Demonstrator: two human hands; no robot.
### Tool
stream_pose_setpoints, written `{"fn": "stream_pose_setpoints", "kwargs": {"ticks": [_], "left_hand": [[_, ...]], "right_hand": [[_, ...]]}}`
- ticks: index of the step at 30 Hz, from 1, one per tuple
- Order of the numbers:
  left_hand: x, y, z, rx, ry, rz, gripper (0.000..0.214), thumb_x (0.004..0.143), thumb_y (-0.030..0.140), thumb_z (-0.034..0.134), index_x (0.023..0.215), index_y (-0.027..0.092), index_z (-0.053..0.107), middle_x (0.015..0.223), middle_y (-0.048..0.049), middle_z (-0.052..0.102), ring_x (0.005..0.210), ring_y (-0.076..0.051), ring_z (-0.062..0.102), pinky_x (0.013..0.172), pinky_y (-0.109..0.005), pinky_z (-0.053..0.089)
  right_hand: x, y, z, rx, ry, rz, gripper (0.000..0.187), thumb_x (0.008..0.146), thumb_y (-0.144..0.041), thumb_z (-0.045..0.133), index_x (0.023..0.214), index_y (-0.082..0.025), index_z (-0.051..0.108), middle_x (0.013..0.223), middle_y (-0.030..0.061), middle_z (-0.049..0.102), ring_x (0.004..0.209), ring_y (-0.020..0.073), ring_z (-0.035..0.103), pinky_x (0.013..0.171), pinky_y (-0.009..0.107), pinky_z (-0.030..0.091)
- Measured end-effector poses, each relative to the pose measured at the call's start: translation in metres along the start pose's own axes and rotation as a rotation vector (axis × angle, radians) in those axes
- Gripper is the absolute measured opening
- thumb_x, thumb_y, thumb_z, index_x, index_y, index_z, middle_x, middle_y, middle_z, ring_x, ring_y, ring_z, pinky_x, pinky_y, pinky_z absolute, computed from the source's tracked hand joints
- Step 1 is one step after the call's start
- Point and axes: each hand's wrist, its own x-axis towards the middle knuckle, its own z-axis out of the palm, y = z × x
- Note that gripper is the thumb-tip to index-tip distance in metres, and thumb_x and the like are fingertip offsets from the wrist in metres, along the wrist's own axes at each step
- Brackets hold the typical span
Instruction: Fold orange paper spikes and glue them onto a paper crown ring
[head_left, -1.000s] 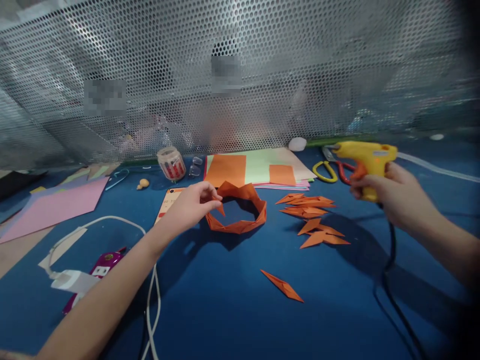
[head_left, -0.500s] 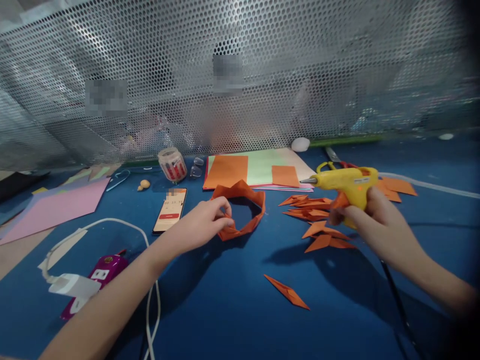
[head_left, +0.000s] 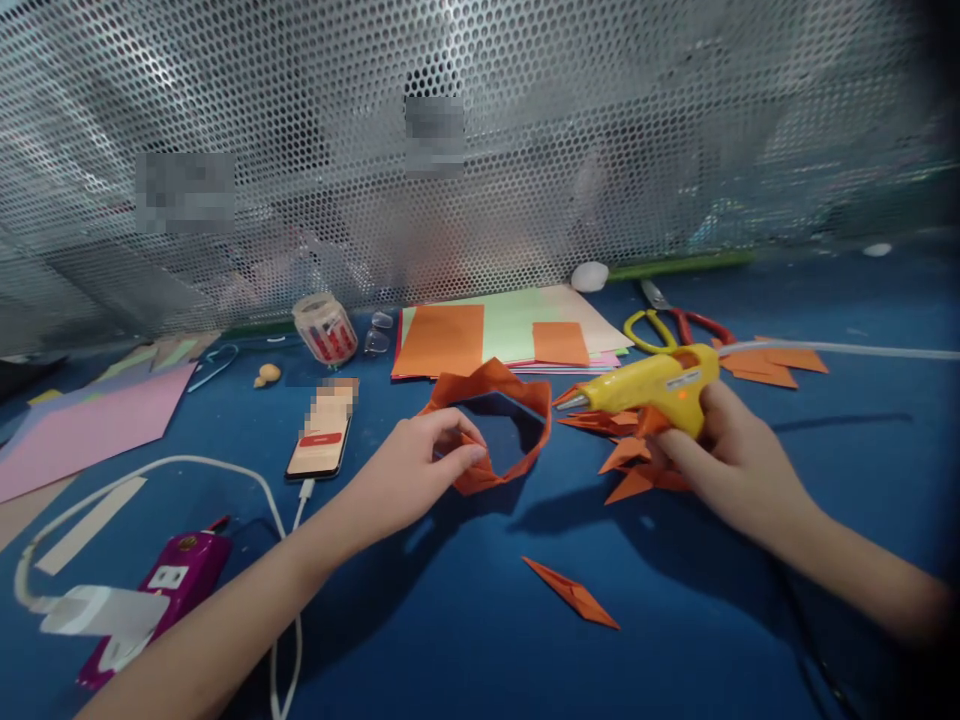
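Left hand (head_left: 431, 460): pinches the near left side of the orange paper ring (head_left: 491, 380)
Right hand (head_left: 739, 460): wrapped around the yellow glue gun (head_left: 660, 385), nozzle (head_left: 572, 402) pointing left
Ring: on the blue tabletop (head_left: 450, 640), between the hands
Folded orange piece (head_left: 576, 595): loose, nearer the viewer

Just the one view, from the camera on my head, facing forward and down across the smooth blue tabletop (head_left: 405, 650): my bare left grip (head_left: 431, 452) and right grip (head_left: 739, 465) close in, silver perforated metal screen (head_left: 525, 180) across the top.
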Motion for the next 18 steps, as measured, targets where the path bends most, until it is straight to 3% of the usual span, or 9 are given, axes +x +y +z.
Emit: {"fn": "stream_pose_setpoints", "kwargs": {"ticks": [6,11,15,18], "left_hand": [[-0.004,0.003,-0.005,0.0,0.011,-0.011,0.016,0.093,0.035,0.066,0.097,0.022,0.073,0.08,0.0,0.073,0.072,-0.018,0.063,0.069,-0.031,0.045],[0.003,-0.002,-0.002,-0.072,0.086,0.032,0.027,0.093,0.041,0.064,0.109,0.021,0.073,0.086,-0.0009,0.072,0.076,-0.017,0.063,0.072,-0.03,0.046],[0.006,-0.005,0.004,-0.107,0.144,0.045,0.036,0.093,0.041,0.064,0.122,0.02,0.068,0.067,0.0054,0.057,0.067,-0.016,0.053,0.069,-0.03,0.041],[0.006,-0.006,0.009,-0.119,0.159,0.055,0.034,0.093,0.04,0.064,0.12,0.02,0.068,0.065,0.0065,0.054,0.065,-0.016,0.05,0.069,-0.03,0.039]], "right_hand": [[-0.002,-0.011,-0.003,-0.011,-0.004,-0.036,0.031,0.066,-0.047,0.053,0.09,-0.028,0.053,0.057,-0.004,0.058,0.043,0.0181,0.051,0.043,0.032,0.039],[-0.007,-0.019,-0.004,-0.005,0.002,-0.07,0.032,0.068,-0.047,0.053,0.093,-0.028,0.052,0.053,-0.0061,0.056,0.035,0.0169,0.048,0.037,0.03,0.036],[-0.015,-0.029,-0.005,0.008,-0.034,-0.094,0.027,0.068,-0.05,0.055,0.085,-0.03,0.049,0.051,-0.0047,0.059,0.036,0.0182,0.054,0.035,0.029,0.041],[-0.02,-0.035,-0.002,0.012,-0.057,-0.079,0.036,0.066,-0.055,0.063,0.089,-0.029,0.053,0.054,-0.0019,0.066,0.039,0.021,0.062,0.035,0.029,0.047]]}}
